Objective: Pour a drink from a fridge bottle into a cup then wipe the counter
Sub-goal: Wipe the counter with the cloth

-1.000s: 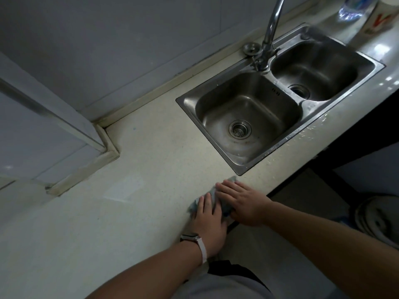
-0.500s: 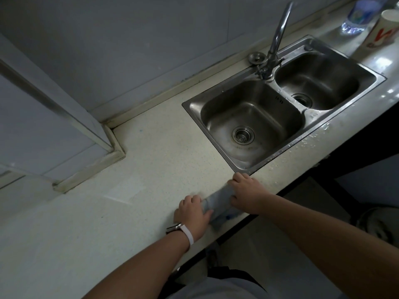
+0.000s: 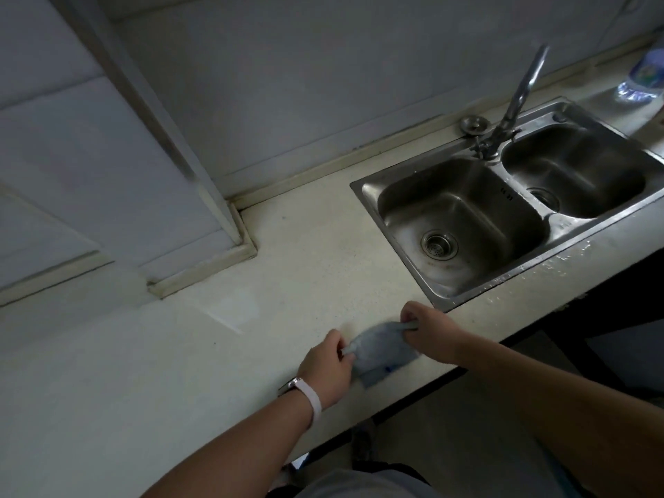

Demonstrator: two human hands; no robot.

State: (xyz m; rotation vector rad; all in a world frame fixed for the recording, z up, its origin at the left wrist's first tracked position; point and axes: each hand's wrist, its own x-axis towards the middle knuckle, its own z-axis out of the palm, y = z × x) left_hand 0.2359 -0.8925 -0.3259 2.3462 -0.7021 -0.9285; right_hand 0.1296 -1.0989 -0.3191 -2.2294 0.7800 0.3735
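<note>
I'm gripping grey cloth (image 3: 381, 348) on desk (image 3: 215, 354): left hand (image 3: 325, 368) and right hand (image 3: 427, 336) fingers both curling round its ends.

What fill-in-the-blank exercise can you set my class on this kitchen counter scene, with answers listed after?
1. The small grey-blue cloth is pinched by ____ hands: the left hand and the right hand.
2. The cloth lies on the pale speckled counter, near its ____ edge.
3. The stainless-steel sink has ____ basins.
4. The white-strapped watch sits on the ____ wrist.
Missing words: both; front; two; left.
</note>
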